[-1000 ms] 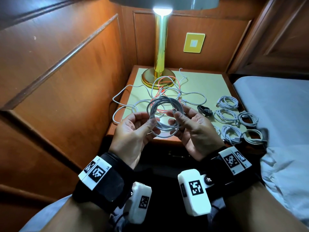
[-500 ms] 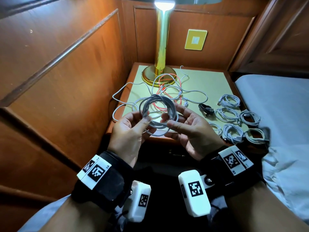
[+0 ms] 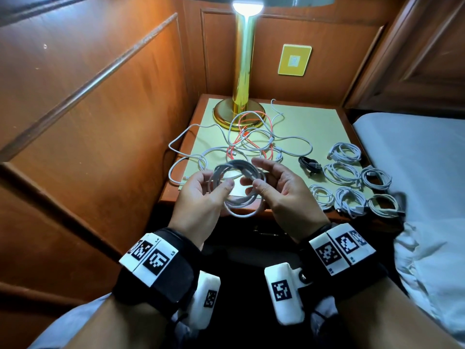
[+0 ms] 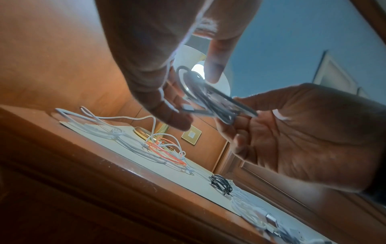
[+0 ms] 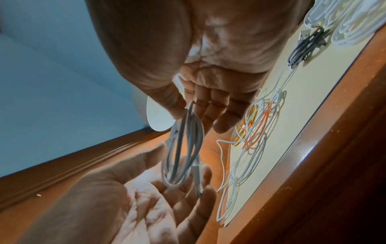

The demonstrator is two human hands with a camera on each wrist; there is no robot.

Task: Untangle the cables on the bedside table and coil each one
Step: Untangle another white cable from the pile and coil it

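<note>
A coil of white cable (image 3: 239,195) hangs in the air over the front edge of the bedside table (image 3: 314,127). My left hand (image 3: 216,182) grips its left side, thumb on top and fingers underneath. At the coil's right side my right hand (image 3: 259,175) pinches the strands between thumb and forefinger. The right wrist view shows this coil (image 5: 183,148) with a plug end lying across the left fingers (image 5: 198,186). In the left wrist view the coil (image 4: 208,102) is edge on between both hands. A tangle of white and orange cables (image 3: 251,142) lies on the table beyond.
Several coiled white cables (image 3: 347,170) and one black coil (image 3: 309,166) lie on the table's right side. A brass lamp base (image 3: 239,114) stands at the back, touching the tangle. Wood panelling rises on the left, and a bed (image 3: 415,159) borders the right.
The coil has tipped from facing me to lying flatter between my hands. My right fingers have shifted along its right side, and both hands still hold it.
</note>
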